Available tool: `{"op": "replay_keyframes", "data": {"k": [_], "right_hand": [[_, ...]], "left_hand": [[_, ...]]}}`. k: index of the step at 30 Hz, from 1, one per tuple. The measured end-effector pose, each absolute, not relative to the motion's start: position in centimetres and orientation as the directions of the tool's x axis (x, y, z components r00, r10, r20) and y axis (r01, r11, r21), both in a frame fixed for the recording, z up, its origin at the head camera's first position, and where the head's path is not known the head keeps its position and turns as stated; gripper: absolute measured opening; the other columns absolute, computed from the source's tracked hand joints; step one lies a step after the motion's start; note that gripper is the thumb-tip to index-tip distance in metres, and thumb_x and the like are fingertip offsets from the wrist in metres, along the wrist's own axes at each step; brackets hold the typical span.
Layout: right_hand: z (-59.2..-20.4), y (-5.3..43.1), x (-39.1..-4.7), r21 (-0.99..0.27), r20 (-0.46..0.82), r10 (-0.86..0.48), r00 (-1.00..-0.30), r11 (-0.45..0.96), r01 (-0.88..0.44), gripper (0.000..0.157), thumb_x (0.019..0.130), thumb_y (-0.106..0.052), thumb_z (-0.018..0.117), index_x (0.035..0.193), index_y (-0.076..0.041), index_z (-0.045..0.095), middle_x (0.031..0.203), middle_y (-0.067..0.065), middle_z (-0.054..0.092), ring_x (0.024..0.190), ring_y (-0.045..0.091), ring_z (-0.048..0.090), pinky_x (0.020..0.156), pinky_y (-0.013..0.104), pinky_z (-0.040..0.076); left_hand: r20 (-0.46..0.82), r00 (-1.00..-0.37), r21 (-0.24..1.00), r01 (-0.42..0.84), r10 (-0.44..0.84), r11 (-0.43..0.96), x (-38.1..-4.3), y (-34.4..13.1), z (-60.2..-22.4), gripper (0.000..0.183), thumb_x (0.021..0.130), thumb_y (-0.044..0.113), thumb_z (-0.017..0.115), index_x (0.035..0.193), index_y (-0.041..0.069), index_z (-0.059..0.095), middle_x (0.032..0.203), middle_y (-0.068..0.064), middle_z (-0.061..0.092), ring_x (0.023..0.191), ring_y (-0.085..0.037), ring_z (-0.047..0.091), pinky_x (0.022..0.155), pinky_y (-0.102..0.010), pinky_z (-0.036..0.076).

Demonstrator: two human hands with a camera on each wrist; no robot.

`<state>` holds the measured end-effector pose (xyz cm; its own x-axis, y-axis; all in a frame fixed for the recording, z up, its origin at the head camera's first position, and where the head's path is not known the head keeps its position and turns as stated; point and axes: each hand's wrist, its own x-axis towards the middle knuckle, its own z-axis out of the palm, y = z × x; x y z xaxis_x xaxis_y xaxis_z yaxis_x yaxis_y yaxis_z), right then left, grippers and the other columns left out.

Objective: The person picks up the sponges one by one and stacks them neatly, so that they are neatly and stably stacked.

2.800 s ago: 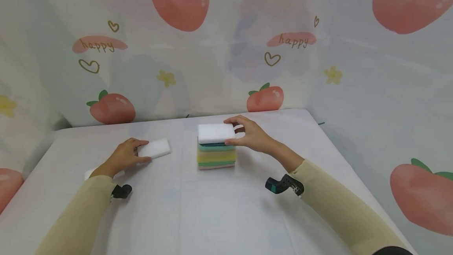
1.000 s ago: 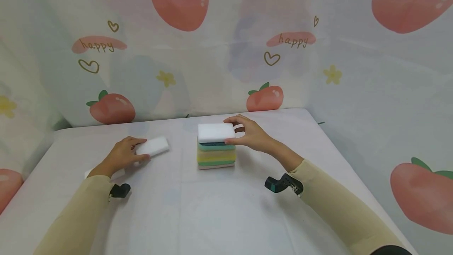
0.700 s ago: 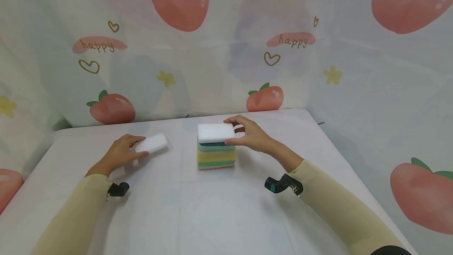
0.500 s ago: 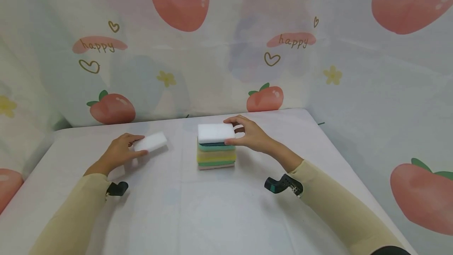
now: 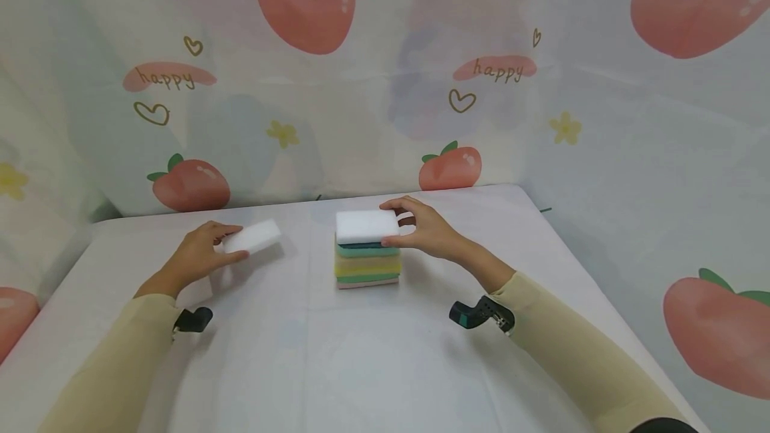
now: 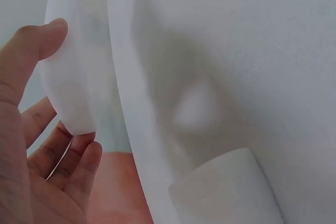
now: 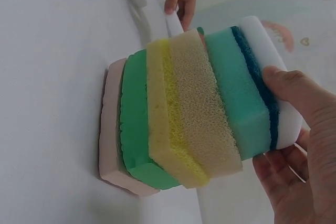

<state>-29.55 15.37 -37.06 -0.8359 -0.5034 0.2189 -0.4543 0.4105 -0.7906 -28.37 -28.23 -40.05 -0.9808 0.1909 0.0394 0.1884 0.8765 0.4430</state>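
My left hand (image 5: 195, 256) pinches a white sponge (image 5: 252, 237) between thumb and fingers, tilted and raised above the tabletop, its shadow below it. Another white sponge (image 6: 226, 192) lies on the table under my left wrist, partly hidden by the hand in the head view. At the middle of the table stands a stack of several sponges: pink (image 7: 113, 124), green (image 7: 137, 114), yellow and beige (image 7: 202, 103), and teal with a dark blue layer (image 7: 233, 87). My right hand (image 5: 430, 229) grips the right end of the white sponge (image 5: 365, 226) topping that stack.
A white cloth (image 5: 361, 366) covers the table. Printed fabric walls (image 5: 373, 112) with peaches and flowers enclose its back and sides. A dark camera mount sits on each wrist.
My left hand has lifted its white sponge off the table and drawn it slightly left and up, exposing more of the sponge beneath. The right hand and stack have stayed in place.
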Motion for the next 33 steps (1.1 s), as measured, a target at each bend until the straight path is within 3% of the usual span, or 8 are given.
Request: {"op": "replay_keyframes", "data": {"k": [12,20,29,33], "right_hand": [[-36.9,15.4,-29.6,-0.798,0.219,-0.505,-0.835,0.400,-0.452,0.066,0.078,-0.017,0.084,0.135,-0.005,0.053,0.133,0.009,0.053,0.115,0.027,0.054,0.104,0.048,0.045],[-37.0,15.4,-29.6,-0.799,0.224,-0.508,-0.832,0.392,-0.455,0.066,0.078,-0.017,0.084,0.135,-0.004,0.053,0.132,0.009,0.053,0.115,0.028,0.054,0.104,0.051,0.044],[-36.9,15.4,-29.6,-0.795,0.216,-0.507,-0.834,0.404,-0.452,0.065,0.079,-0.017,0.084,0.135,-0.004,0.053,0.133,0.009,0.053,0.115,0.027,0.054,0.104,0.047,0.045],[-36.9,15.4,-29.5,-0.785,0.212,-0.507,-0.835,0.420,-0.454,0.065,0.079,-0.018,0.084,0.136,-0.005,0.053,0.133,0.008,0.053,0.115,0.025,0.054,0.103,0.041,0.047]], "left_hand": [[0.117,-0.964,0.421,0.265,0.237,0.868,-28.5,-27.7,-37.9,0.069,0.085,0.043,0.075,0.137,0.003,0.056,0.123,-0.019,0.053,0.112,-0.039,0.053,0.092,-0.055,0.047],[0.137,-0.954,0.399,0.299,0.265,0.867,-28.5,-27.1,-36.9,0.073,0.083,0.051,0.075,0.136,0.005,0.059,0.105,-0.011,0.054,0.105,-0.033,0.054,0.086,-0.047,0.046],[0.161,-0.947,0.408,0.320,0.278,0.855,-28.2,-26.7,-36.2,0.064,0.084,0.040,0.078,0.134,0.004,0.060,0.108,-0.013,0.055,0.104,-0.032,0.053,0.085,-0.046,0.046],[0.175,-0.943,0.416,0.333,0.285,0.847,-28.1,-26.6,-35.8,0.066,0.083,0.043,0.078,0.134,0.004,0.061,0.110,-0.013,0.055,0.105,-0.032,0.053,0.087,-0.047,0.046]]}}
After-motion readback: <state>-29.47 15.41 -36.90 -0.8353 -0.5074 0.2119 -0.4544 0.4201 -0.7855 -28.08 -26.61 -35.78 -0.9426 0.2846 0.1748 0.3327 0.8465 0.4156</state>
